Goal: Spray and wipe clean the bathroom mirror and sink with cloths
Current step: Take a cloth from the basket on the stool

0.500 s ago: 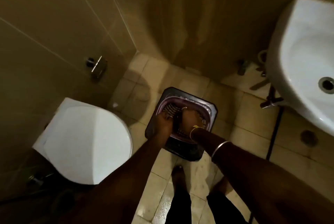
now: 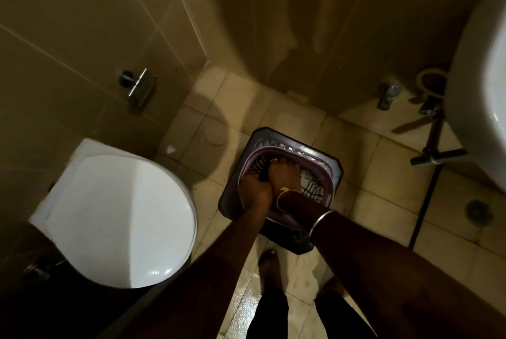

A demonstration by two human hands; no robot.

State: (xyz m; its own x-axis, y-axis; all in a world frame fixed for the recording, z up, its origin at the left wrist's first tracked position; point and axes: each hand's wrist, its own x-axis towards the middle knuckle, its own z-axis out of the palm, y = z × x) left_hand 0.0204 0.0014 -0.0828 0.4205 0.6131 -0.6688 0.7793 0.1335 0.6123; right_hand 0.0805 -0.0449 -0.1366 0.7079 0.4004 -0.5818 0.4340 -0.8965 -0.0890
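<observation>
A pale purple basket (image 2: 327, 174) rests on a dark square stool (image 2: 335, 164) on the tiled floor. Inside lies a white cloth with dark checks (image 2: 310, 184). Both my hands reach down into the basket, pressed side by side. My left hand (image 2: 256, 190) is clenched on the checked cloth at the basket's left side. My right hand (image 2: 284, 174), with bangles on the wrist, lies fingers-down over the cloth; its grip is hidden. The white sink (image 2: 476, 125) shows at the right edge. No mirror is in view.
A white toilet with its lid down (image 2: 123, 215) stands at the left, a metal paper holder (image 2: 139, 86) on the wall above it. Pipes and a valve (image 2: 435, 152) run under the sink. A floor drain (image 2: 477, 210) is at the right. My bare feet stand below the stool.
The view has shifted left, so less of the sink shows. My two hands have drawn closer together inside the basket, the left one now clenched against the right.
</observation>
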